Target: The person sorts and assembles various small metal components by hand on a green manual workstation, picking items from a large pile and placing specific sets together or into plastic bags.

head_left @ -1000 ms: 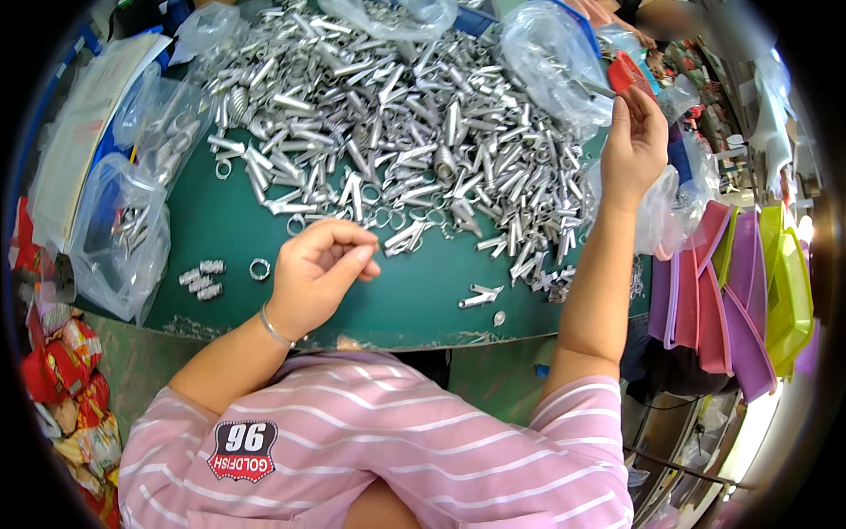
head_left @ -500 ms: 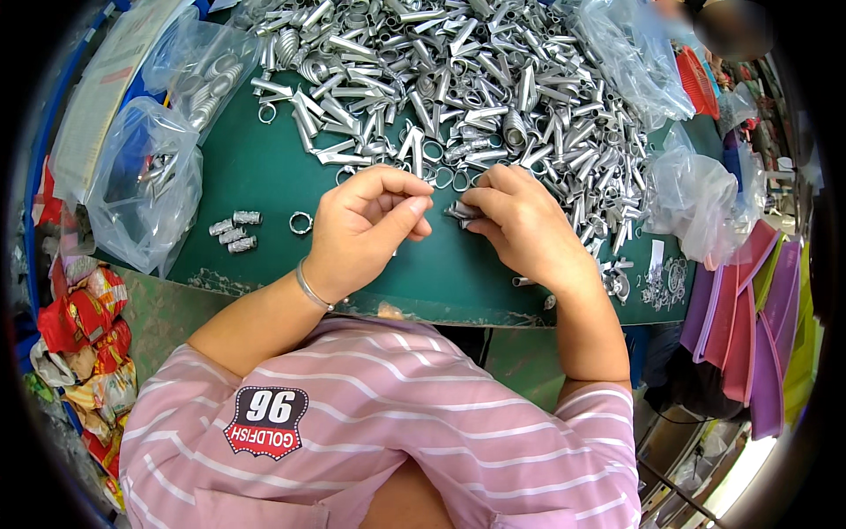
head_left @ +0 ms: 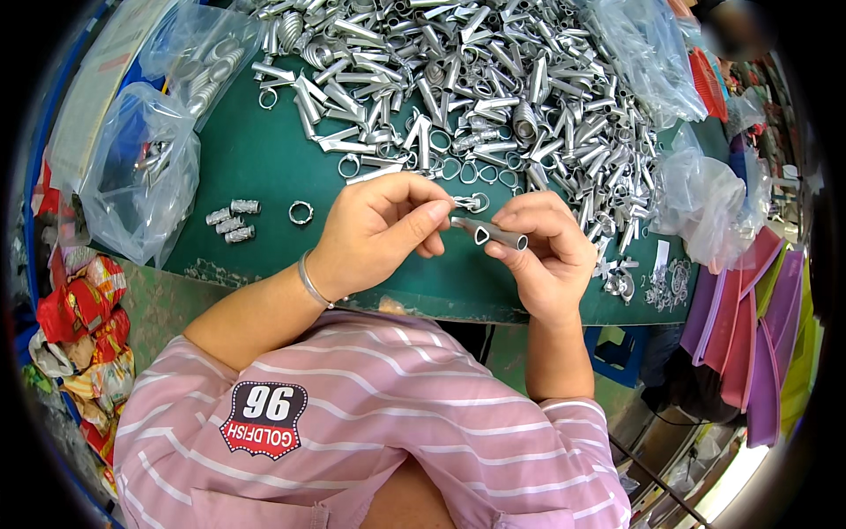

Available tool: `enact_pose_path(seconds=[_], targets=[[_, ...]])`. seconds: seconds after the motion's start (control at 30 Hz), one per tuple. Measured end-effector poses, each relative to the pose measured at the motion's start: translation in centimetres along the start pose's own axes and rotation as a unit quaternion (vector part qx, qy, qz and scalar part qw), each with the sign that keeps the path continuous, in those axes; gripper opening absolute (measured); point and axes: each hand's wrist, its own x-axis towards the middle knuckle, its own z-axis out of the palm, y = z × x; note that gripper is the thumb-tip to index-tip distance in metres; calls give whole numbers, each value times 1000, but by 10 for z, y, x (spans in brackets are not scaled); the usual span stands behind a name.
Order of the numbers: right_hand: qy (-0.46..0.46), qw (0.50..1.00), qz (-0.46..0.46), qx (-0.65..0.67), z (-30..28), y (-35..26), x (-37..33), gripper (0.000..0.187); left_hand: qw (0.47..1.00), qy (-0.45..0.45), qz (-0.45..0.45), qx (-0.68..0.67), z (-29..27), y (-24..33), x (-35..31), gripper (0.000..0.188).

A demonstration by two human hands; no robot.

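Between the thumb and fingers of my right hand [head_left: 555,256] is a grey metal tube [head_left: 502,234], lying nearly level. Its round open end points right, and a small triangular opening shows on its near side. My left hand [head_left: 383,220] is closed in a pinch at the tube's left end; whether it grips that end or some small piece is hidden by the fingertips. Just beyond the hands, a heap of loose metal tubes and rings [head_left: 476,79] covers the far part of the green table [head_left: 273,167]. One ring [head_left: 300,212] lies apart, left of my left hand.
Several short patterned metal cylinders [head_left: 234,220] lie at the left. Clear plastic bags [head_left: 145,176] with metal parts stand beyond them. More plastic bags [head_left: 696,185] lie at the right, near small thin rings [head_left: 670,282]. Coloured strips [head_left: 749,326] hang past the right table edge.
My right hand has drawn back toward me and turned, bringing the tube into clear view. The left hand has moved slightly right, its fingertips now at the tube's end.
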Motion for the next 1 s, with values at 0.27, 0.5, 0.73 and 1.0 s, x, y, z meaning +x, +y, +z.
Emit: enact_pose_path(seconds=[0.27, 0.5, 0.73, 1.0], targets=[[-5, 993, -87, -76, 22, 2, -14, 26, 990, -39, -64, -118, 0, 4, 5, 35], [80, 991, 53, 91, 31, 6, -23, 17, 998, -12, 39, -56, -3, -5, 5, 29], [86, 994, 65, -2, 29, 11, -31, 17, 988, -31, 153, -3, 0, -11, 7, 26], [111, 993, -25, -27, 26, 14, -29, 21, 994, -1, 102, 37, 2, -6, 1, 29]])
